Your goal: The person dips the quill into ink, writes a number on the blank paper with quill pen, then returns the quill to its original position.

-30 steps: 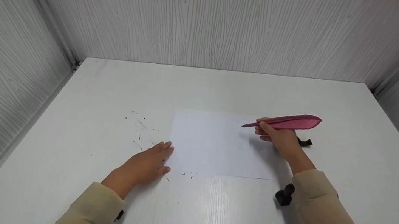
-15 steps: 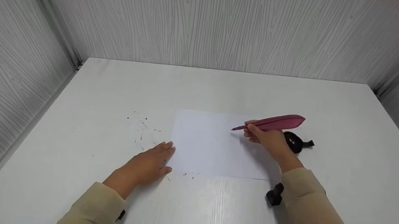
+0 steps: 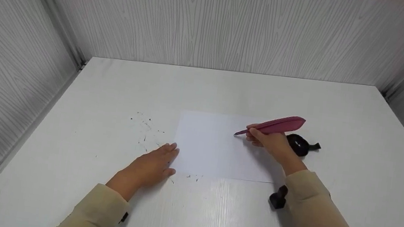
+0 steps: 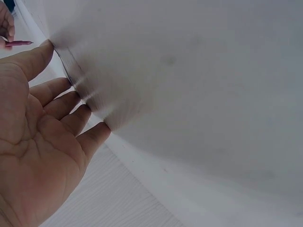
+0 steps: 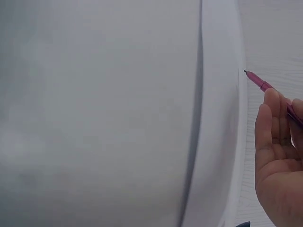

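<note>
A white sheet of paper (image 3: 217,144) lies flat on the white table (image 3: 227,93). My left hand (image 3: 151,165) rests flat beside the sheet's near left corner, fingers straight, fingertips at the edge; the left wrist view shows the open palm (image 4: 33,142). My right hand (image 3: 273,143) grips a pink feather quill pen (image 3: 275,125) over the sheet's right part, its nib (image 3: 237,134) pointing left just above the paper. The pen tip (image 5: 251,75) also shows in the right wrist view. A black ink pot (image 3: 298,144) sits just right of the hand.
Small dark ink specks (image 3: 144,131) dot the table left of the paper, with a few more below its near edge (image 3: 192,177). Grey wood-grain walls (image 3: 217,22) enclose the table at the back and both sides. A black wrist device (image 3: 278,198) hangs under my right sleeve.
My right hand with the quill moved left over the paper, uncovering the black ink pot, and lowered the nib a little. The left hand stayed put.
</note>
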Motion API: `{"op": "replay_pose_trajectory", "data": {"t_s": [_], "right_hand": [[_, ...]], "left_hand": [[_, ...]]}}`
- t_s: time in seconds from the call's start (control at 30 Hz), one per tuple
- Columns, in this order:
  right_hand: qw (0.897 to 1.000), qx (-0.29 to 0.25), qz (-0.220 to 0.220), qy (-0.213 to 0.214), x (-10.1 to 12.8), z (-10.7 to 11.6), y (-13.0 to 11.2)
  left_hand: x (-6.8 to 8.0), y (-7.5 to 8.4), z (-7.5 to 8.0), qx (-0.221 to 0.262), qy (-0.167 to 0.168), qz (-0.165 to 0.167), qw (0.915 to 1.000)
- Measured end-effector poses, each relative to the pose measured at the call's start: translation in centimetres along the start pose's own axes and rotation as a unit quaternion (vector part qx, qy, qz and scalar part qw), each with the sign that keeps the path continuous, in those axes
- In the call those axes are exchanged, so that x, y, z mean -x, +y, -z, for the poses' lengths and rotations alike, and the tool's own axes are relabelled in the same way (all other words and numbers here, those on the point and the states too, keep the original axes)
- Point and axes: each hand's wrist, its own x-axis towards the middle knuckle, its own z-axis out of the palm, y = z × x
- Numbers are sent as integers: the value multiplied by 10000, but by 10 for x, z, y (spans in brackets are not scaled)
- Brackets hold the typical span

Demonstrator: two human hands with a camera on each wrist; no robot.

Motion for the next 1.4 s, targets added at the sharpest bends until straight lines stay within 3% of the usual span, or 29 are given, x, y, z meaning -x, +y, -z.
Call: {"op": "replay_pose_trajectory", "data": {"t_s": [0.47, 1.13, 1.4], "right_hand": [[9998, 160, 13, -122, 1, -1, -1], [9966, 505, 79, -648, 6, -7, 0], [9954, 418, 39, -862, 9, -8, -2]], "left_hand": [[0, 1, 2, 68, -19, 48, 10000], [1, 5, 1, 114, 47, 237, 9996], [1, 3, 2, 124, 9, 130, 9998]]}}
